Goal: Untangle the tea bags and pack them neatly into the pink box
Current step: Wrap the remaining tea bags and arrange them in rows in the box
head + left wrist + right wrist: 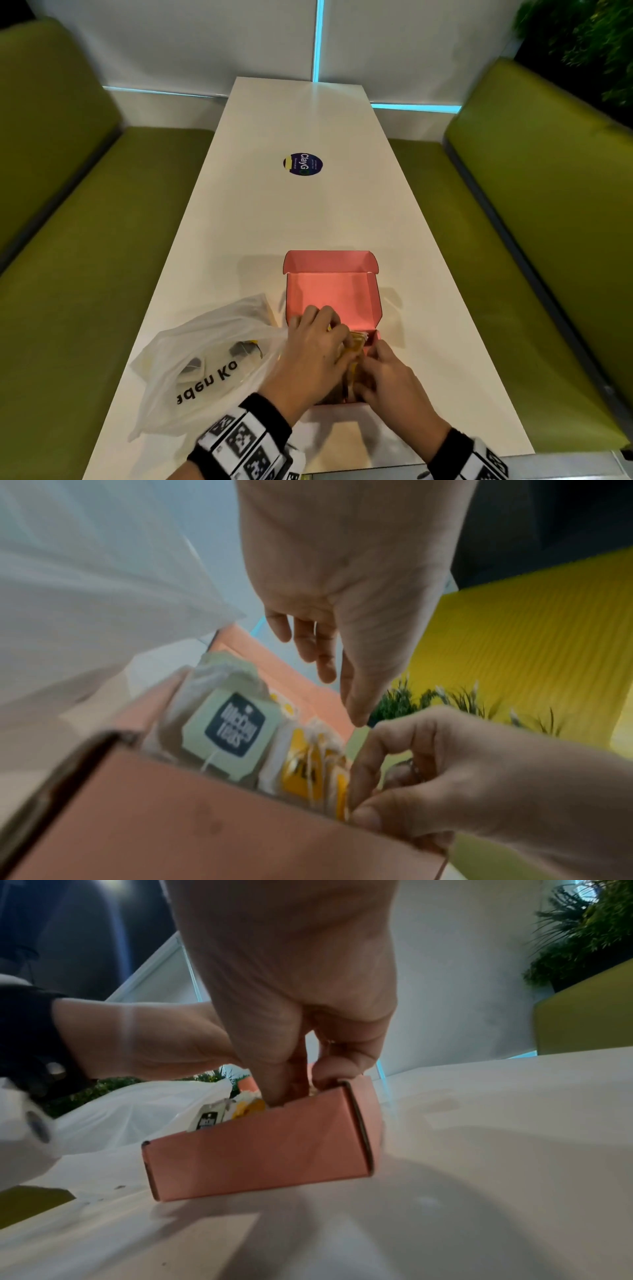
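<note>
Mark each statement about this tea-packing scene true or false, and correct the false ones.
1. The pink box has its lid open. True.
2. Both hands are at the plastic bag. False: the left hand and right hand are both at the box.
3. Tea bags already stand inside the box. True.
4. The plastic bag lies to the right of the box. False: it lies to its left.
5. A round sticker is on the table beyond the box. True.
</note>
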Action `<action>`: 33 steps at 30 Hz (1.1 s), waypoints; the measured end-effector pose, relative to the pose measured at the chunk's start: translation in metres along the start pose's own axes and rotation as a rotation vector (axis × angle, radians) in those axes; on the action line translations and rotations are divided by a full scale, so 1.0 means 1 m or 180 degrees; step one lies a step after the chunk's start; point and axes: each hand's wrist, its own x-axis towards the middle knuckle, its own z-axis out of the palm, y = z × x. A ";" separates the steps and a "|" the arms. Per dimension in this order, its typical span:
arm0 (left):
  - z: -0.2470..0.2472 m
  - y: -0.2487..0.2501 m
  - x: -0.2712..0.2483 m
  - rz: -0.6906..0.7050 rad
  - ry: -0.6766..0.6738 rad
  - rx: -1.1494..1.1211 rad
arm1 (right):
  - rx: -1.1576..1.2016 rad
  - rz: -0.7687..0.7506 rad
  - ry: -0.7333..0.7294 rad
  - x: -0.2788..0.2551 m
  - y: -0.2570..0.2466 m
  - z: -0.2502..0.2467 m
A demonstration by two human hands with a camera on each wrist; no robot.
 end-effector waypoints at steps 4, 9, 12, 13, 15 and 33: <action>-0.038 -0.010 -0.030 -0.0568 0.0597 -0.0053 | 0.0418 -0.0276 0.0427 -0.005 0.002 -0.008; -0.090 -0.041 -0.088 -0.1667 0.1038 0.0460 | 0.0850 -0.0878 0.0267 0.004 -0.044 -0.019; -0.098 -0.060 -0.112 -0.2076 0.0367 0.0468 | 0.0840 -0.1633 -0.0138 0.024 -0.092 -0.011; -0.095 -0.066 -0.117 -0.2207 0.0123 0.0487 | 0.0724 -0.1881 -0.0261 0.032 -0.110 -0.005; -0.091 -0.073 -0.115 -0.2568 -0.0360 0.0611 | 0.0405 -0.2147 -0.0582 0.049 -0.143 0.007; -0.088 -0.110 -0.079 -0.2806 -0.0946 0.0201 | -0.1028 -0.1281 -0.0701 0.096 -0.194 0.034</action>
